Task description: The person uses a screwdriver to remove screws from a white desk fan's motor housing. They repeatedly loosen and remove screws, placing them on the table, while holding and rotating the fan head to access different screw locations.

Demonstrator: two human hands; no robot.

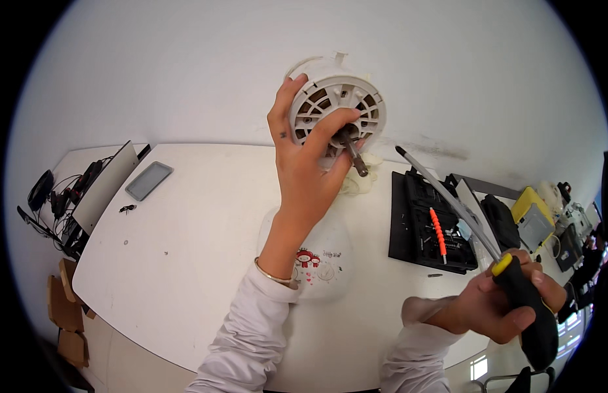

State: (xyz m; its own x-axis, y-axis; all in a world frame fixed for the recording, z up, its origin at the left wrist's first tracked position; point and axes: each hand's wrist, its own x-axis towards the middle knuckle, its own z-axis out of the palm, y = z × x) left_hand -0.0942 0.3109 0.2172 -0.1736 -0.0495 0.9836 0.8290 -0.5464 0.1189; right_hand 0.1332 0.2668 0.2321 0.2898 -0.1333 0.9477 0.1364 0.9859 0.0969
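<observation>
One wht slotted hsg (340,93) clasped in L hand (307,164) — up-left of R hand (490,308), curled round screwdriver (502,264).

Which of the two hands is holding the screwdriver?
The right hand: it grips the black-and-yellow screwdriver, whereas the left hand holds a round white vented housing instead.

Left hand (307,170) high, right hand (488,302) lower

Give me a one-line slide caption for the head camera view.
Left hand holding up a round, white, slotted housing; right hand gripping a screwdriver, above a white table.
</observation>
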